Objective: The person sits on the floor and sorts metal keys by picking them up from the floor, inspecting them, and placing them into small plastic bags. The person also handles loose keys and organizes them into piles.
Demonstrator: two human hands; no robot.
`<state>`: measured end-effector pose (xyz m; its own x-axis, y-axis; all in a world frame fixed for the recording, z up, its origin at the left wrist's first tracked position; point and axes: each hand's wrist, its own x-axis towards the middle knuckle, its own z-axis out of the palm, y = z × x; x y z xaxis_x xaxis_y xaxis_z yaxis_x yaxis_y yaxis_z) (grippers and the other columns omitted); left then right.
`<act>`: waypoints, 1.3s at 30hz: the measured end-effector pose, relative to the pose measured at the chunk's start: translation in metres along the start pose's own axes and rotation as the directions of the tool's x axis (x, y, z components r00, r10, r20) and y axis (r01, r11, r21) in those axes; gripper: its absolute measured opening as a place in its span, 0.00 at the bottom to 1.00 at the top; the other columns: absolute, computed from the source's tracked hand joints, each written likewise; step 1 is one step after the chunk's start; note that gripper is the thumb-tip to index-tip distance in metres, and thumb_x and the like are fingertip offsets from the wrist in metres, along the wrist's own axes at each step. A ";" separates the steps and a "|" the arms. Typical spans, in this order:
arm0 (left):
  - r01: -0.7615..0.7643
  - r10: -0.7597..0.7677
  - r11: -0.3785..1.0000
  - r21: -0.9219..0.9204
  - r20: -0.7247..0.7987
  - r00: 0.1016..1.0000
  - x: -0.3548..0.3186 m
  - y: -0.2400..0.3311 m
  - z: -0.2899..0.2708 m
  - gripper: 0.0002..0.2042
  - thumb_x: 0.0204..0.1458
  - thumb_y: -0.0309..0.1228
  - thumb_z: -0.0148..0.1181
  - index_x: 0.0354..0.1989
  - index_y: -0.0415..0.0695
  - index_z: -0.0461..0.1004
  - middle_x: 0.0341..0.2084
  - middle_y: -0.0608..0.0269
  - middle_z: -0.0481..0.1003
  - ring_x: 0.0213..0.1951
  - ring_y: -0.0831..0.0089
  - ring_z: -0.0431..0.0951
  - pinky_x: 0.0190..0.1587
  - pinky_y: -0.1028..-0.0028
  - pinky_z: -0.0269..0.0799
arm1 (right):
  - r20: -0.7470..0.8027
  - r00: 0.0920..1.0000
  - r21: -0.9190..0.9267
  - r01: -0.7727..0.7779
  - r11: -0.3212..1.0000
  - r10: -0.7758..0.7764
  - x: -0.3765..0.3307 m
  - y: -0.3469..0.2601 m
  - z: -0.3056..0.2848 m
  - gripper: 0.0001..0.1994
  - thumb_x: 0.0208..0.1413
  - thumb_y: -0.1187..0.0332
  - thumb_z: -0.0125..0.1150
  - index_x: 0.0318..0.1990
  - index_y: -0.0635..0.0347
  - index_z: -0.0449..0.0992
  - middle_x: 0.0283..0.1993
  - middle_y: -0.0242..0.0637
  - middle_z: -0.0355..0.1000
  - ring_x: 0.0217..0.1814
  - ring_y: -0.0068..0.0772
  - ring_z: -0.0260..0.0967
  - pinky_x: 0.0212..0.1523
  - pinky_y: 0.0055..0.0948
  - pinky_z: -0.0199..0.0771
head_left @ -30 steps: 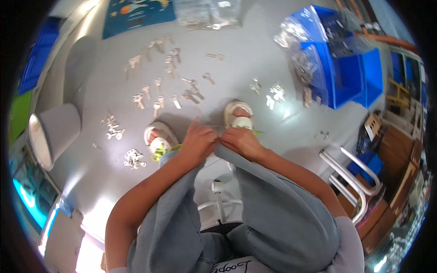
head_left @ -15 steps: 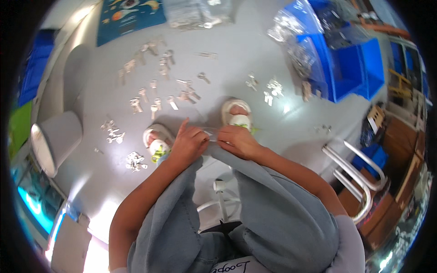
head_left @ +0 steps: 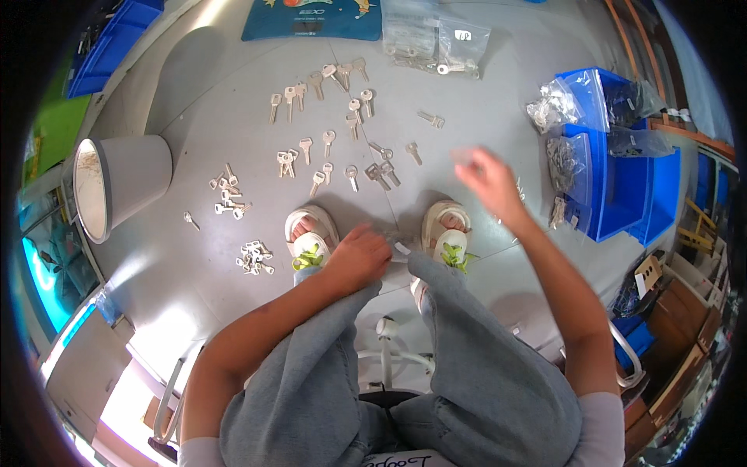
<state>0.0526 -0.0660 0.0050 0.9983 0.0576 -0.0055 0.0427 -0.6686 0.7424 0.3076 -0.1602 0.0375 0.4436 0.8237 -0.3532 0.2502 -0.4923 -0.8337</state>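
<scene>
Between my knees my left hand [head_left: 360, 257] is closed on a small clear plastic bag [head_left: 401, 247] with a white patch on it. What the bag holds cannot be made out. My right hand [head_left: 489, 183] is raised beyond my right sandal, off the bag, its fingers smeared by motion. Loose metal keys lie on the grey floor ahead: a single key [head_left: 413, 152] is near the right hand, and a small cluster of keys [head_left: 381, 176] rests beyond the gap between my feet. To the left sits a heap of keys [head_left: 254, 258]. Another small pile is partly hidden behind my right wrist.
Blue bins [head_left: 622, 183] with bags of keys stand on the right. A grey waste bin [head_left: 140, 175] lies on its side at left. At the far edge are a dark blue printed mat [head_left: 311, 27] and clear bags [head_left: 459, 50] of keys. My sandals [head_left: 447, 222] flank the work area.
My right hand has left the bag and moved forward and right over the floor. The left hand still holds the bag. The whole view has shifted.
</scene>
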 end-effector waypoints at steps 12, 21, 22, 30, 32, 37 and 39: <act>0.021 0.000 0.990 -0.139 0.152 0.988 -0.002 -0.003 -0.007 0.08 0.35 0.25 0.53 0.25 0.42 0.63 0.24 0.61 0.64 0.29 0.63 0.67 0.34 0.68 0.65 | -0.202 0.897 0.339 -0.314 0.887 0.394 0.217 0.009 0.011 0.27 0.49 0.69 0.54 0.56 0.67 0.53 0.54 0.46 0.56 0.41 0.34 0.68 0.44 0.31 0.70; 0.023 0.016 0.988 -0.151 0.255 0.967 -0.005 -0.012 -0.001 0.10 0.35 0.28 0.54 0.28 0.43 0.64 0.27 0.60 0.65 0.32 0.63 0.68 0.35 0.68 0.66 | -0.141 0.929 0.319 -0.285 0.904 0.343 0.212 0.013 0.018 0.11 0.48 0.65 0.57 0.36 0.60 0.68 0.40 0.33 0.67 0.43 0.36 0.67 0.47 0.31 0.63; 0.024 0.020 0.987 -0.157 0.274 0.962 -0.004 -0.011 -0.001 0.10 0.35 0.28 0.54 0.28 0.43 0.64 0.27 0.60 0.66 0.32 0.63 0.68 0.35 0.68 0.66 | -0.023 0.927 0.581 -0.293 0.759 0.374 0.199 0.006 0.015 0.08 0.50 0.66 0.54 0.33 0.60 0.68 0.41 0.33 0.66 0.49 0.40 0.63 0.52 0.34 0.59; -0.227 0.245 0.969 -0.092 0.336 0.910 0.015 0.005 -0.015 0.08 0.39 0.27 0.49 0.30 0.47 0.65 0.22 0.64 0.66 0.31 0.66 0.70 0.41 0.66 0.67 | 0.279 0.960 0.956 -0.276 -0.103 0.020 0.043 -0.083 -0.001 0.13 0.57 0.69 0.39 0.46 0.67 0.62 0.55 0.42 0.58 0.64 0.47 0.43 0.62 0.46 0.45; -0.359 0.342 0.933 -0.015 0.343 0.875 0.024 0.009 -0.020 0.08 0.39 0.28 0.49 0.31 0.48 0.65 0.21 0.65 0.66 0.31 0.67 0.71 0.46 0.65 0.65 | 0.241 0.969 0.953 -0.226 -0.201 0.053 0.016 -0.102 0.001 0.15 0.57 0.69 0.38 0.49 0.69 0.60 0.57 0.43 0.56 0.65 0.46 0.41 0.62 0.46 0.45; -0.511 0.487 0.858 0.056 0.227 0.843 0.031 0.029 -0.001 0.06 0.39 0.29 0.50 0.28 0.51 0.69 0.22 0.69 0.67 0.37 0.72 0.69 0.52 0.64 0.60 | 0.180 0.983 0.948 -0.162 -0.275 0.039 -0.034 -0.122 0.013 0.18 0.58 0.69 0.36 0.53 0.70 0.55 0.59 0.42 0.53 0.66 0.42 0.37 0.64 0.46 0.39; -0.526 0.499 0.848 0.070 0.227 0.836 0.035 0.037 0.009 0.06 0.39 0.29 0.50 0.28 0.51 0.70 0.24 0.70 0.68 0.40 0.72 0.68 0.52 0.64 0.60 | 0.180 0.982 0.946 -0.156 -0.286 0.058 -0.050 -0.127 0.017 0.18 0.58 0.69 0.35 0.53 0.70 0.56 0.59 0.41 0.53 0.67 0.41 0.37 0.64 0.47 0.39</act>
<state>0.0891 -0.0950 0.0262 0.8649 -0.4540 0.2141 -0.4857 -0.6492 0.5854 0.2388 -0.1346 0.1536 0.2955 0.8308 -0.4716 -0.9545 0.2781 -0.1080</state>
